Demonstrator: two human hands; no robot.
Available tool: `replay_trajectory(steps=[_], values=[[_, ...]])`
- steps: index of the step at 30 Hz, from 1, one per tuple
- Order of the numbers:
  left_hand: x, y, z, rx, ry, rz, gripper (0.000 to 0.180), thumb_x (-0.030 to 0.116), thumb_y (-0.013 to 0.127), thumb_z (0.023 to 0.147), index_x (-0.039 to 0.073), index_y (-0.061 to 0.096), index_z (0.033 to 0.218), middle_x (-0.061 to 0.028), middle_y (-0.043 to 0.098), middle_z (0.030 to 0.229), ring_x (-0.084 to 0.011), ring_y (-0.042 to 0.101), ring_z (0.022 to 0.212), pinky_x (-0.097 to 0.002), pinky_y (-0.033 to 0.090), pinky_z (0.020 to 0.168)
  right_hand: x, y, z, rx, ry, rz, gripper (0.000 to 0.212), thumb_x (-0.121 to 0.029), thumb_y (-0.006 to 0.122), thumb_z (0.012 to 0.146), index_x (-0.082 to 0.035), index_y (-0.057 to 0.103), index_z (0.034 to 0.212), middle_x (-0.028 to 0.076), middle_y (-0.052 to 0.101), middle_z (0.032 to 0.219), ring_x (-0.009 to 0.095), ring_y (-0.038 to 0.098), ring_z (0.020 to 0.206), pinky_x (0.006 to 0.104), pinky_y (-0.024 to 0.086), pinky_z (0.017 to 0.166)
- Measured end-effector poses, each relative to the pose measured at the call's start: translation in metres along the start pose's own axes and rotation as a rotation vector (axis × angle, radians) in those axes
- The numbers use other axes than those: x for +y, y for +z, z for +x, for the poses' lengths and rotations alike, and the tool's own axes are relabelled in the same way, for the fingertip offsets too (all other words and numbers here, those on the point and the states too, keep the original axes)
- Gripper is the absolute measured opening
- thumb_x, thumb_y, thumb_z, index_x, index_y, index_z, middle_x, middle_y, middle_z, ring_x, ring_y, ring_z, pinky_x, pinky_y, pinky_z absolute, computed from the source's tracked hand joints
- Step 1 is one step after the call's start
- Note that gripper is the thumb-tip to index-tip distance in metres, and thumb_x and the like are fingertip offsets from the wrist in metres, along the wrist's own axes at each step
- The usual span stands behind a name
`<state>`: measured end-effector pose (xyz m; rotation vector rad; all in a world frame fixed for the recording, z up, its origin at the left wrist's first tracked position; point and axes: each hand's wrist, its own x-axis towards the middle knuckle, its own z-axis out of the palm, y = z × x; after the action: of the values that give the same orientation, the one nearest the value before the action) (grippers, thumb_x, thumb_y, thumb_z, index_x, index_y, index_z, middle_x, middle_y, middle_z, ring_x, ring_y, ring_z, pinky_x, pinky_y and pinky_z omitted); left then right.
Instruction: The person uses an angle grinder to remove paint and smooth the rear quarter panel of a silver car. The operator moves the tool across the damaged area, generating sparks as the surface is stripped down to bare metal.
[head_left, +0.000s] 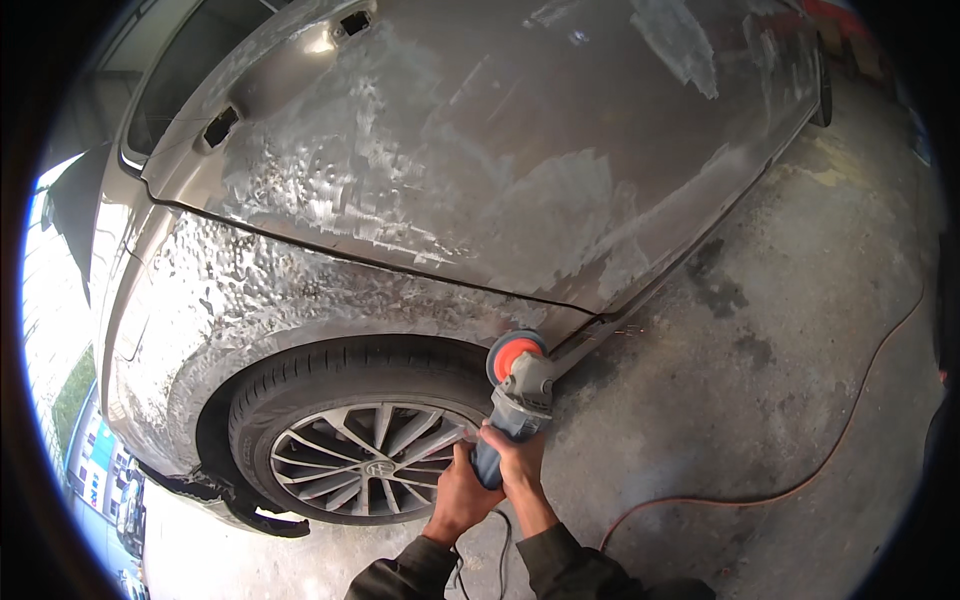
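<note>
Both my hands are closed on an angle grinder [522, 402] with a grey head and a dark blue-grey body. My left hand [464, 492] grips its rear end, and my right hand [520, 466] wraps the body just ahead of it. The round orange-red disc [514, 356] on the grinder lies against the car's fender [330, 290], low behind the wheel arch by the door gap. A few tiny sparks fly off to the right of it. Much of the fender is ground to rippled bare metal. A dark cord hangs below my hands.
A tyre and multi-spoke alloy wheel [378, 466] sit left of my hands. The car door [480, 180] shows scraped, patchy filler and holes where handles would sit. An orange cable [740, 503] snakes over the stained concrete floor [700, 420]. Torn dark trim hangs at the fender's front.
</note>
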<state>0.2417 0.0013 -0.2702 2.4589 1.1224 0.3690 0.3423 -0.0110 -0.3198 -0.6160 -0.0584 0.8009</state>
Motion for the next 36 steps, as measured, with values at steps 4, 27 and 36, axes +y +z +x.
replay_trajectory(steps=[4, 27, 36], values=[[0.005, -0.001, 0.002, 0.04, 0.029, -0.039, 0.085, 0.033, 0.088, 0.066, -0.001, 0.04, 0.127, -0.0297, 0.067, 0.101, -0.0467, 0.067, 0.093, -0.0494, 0.055, 0.077, -0.001, 0.002, 0.005, -0.024, -0.033, -0.084, 0.032, 0.005, 0.079, 0.07, 0.001, 0.066, 0.099, 0.008, 0.069, 0.09, 0.019, 0.069, 0.079, 0.0337, 0.056, 0.075], [-0.004, 0.001, -0.058, 0.158, -0.075, 0.205, 0.067, 0.026, 0.085, 0.067, 0.0, 0.045, 0.114, -0.0246, 0.066, 0.09, -0.0444, 0.066, 0.083, -0.0488, 0.053, 0.071, 0.043, -0.017, -0.039, -0.166, 0.227, 0.112, 0.028, 0.0, 0.077, 0.077, 0.002, 0.067, 0.104, 0.011, 0.071, 0.092, 0.02, 0.07, 0.08, 0.0341, 0.057, 0.074], [0.017, 0.01, -0.011, 0.07, -0.023, 0.313, 0.069, 0.025, 0.085, 0.066, -0.001, 0.045, 0.117, -0.0238, 0.065, 0.102, -0.0415, 0.066, 0.092, -0.0483, 0.053, 0.076, 0.018, -0.027, 0.003, -0.113, 0.199, 0.316, 0.026, -0.003, 0.071, 0.078, 0.001, 0.065, 0.103, 0.011, 0.069, 0.089, 0.022, 0.069, 0.081, 0.0358, 0.056, 0.075]])
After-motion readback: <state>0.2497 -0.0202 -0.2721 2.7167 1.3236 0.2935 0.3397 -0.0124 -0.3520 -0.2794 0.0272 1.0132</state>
